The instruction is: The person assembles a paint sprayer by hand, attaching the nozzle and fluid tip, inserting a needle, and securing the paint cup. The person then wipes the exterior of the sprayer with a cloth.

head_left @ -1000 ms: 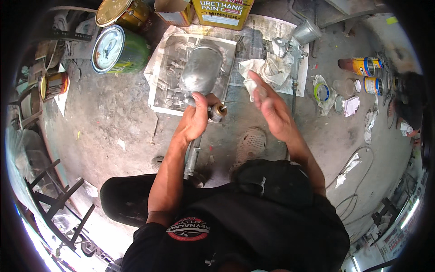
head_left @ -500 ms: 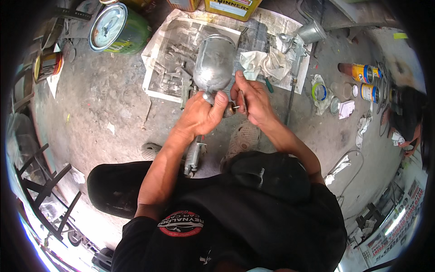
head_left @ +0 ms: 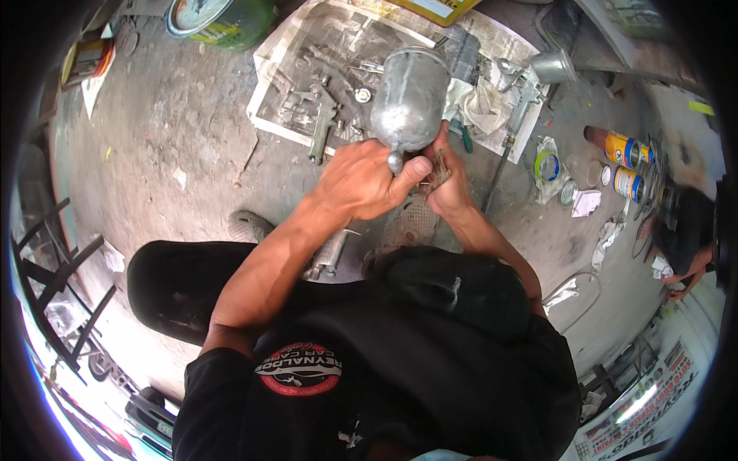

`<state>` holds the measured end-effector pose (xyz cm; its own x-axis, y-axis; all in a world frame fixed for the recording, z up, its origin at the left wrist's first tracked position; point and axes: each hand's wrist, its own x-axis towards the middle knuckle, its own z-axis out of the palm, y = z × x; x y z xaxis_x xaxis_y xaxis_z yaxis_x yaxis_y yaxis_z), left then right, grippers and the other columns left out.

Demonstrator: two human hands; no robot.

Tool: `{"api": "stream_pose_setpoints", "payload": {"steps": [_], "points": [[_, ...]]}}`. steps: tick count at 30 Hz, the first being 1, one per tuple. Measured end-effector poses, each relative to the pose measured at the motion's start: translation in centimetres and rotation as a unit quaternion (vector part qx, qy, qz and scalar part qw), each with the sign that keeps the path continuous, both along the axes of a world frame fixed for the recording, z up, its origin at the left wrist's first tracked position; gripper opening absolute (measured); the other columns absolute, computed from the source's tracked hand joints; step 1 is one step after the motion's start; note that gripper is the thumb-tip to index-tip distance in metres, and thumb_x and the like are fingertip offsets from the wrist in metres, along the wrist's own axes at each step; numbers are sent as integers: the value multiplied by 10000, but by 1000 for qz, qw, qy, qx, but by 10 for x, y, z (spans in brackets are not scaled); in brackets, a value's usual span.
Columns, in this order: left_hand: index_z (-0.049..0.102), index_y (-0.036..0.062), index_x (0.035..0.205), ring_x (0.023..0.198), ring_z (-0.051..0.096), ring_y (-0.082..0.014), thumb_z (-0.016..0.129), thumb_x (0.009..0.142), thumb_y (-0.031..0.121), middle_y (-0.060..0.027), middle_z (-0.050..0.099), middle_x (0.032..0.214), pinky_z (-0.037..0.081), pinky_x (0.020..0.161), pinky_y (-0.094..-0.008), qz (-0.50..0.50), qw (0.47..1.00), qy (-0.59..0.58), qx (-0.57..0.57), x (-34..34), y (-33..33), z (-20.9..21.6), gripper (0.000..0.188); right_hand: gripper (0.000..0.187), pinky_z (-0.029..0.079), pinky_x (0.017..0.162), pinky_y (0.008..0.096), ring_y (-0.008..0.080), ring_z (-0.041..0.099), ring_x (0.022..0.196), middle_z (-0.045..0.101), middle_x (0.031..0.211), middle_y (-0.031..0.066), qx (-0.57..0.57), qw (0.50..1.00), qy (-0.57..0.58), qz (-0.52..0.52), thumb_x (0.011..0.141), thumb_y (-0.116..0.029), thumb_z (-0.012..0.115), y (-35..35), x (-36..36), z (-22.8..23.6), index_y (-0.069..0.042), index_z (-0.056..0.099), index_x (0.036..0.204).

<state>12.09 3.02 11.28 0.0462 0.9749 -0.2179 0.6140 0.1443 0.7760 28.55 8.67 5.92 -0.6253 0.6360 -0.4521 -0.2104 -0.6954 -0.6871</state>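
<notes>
My left hand (head_left: 355, 183) is closed around the body of a spray gun, most of which it hides. The gun's silver metal cup (head_left: 410, 100) stands up beyond my knuckles, over the newspaper. My right hand (head_left: 455, 180) is at the nozzle end, close against the left thumb. Between its fingers is a small, rough brown piece (head_left: 438, 174), whose kind I cannot make out. The gun's lower part (head_left: 329, 253) shows below my left wrist, above my lap.
Newspaper (head_left: 265, 100) ahead bears a stripped gun body (head_left: 323, 119), small metal parts, a crumpled white rag (head_left: 486, 111) and another spray gun (head_left: 550, 69). A green paint can (head_left: 250, 27) stands far left. Tape (head_left: 546, 165) and cans (head_left: 629, 184) lie right, near another person (head_left: 680, 238).
The spray gun and both hands have shifted right in view. My right hand has come closer to the left thumb, and the brown piece now shows more. The surroundings have shifted with the head.
</notes>
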Motion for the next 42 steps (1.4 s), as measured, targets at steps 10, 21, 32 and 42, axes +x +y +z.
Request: {"api": "stream_pose_setpoints", "payload": {"steps": [10, 21, 32, 42], "points": [[740, 78, 894, 661, 675, -448, 518, 991, 603, -206, 689, 714, 559, 609, -511, 62, 994, -16, 85, 14, -25, 1, 578, 782, 512, 863, 290, 129, 639, 963, 688, 1089, 58, 206, 968, -136, 45, 1084, -627, 142, -21, 3, 28, -27, 586, 1319], [729, 98, 1128, 879, 694, -452, 467, 987, 647, -205, 723, 932, 567, 789, -504, 94, 993, -23, 67, 7, -32, 16, 624, 797, 409, 1071, 343, 197, 538, 1234, 561, 1348, 106, 236, 967, -60, 77, 1074, -629, 100, -20, -12, 21, -12, 415, 1468], [642, -11, 1273, 1108, 543, -174, 606, 904, 678, -59, 615, 1207, 422, 992, -343, 259, 880, -397, -17, -61, 7, -79, 783, 493, 531, 809, 385, 275, 704, 925, 736, 974, 149, 257, 849, -461, -4, 879, -426, 787, 100, 56, -99, 9, 673, 1080], [620, -11, 1351, 1478, 377, -270, 705, 724, 37, -127, 433, 1591, 300, 1207, -413, 230, 807, -543, 36, -37, 31, -41, 634, 575, 509, 919, 545, 389, 645, 1127, 668, 1205, 234, 457, 722, -519, -27, 942, -443, 710, 55, 34, -68, 1, 604, 1292]]}}
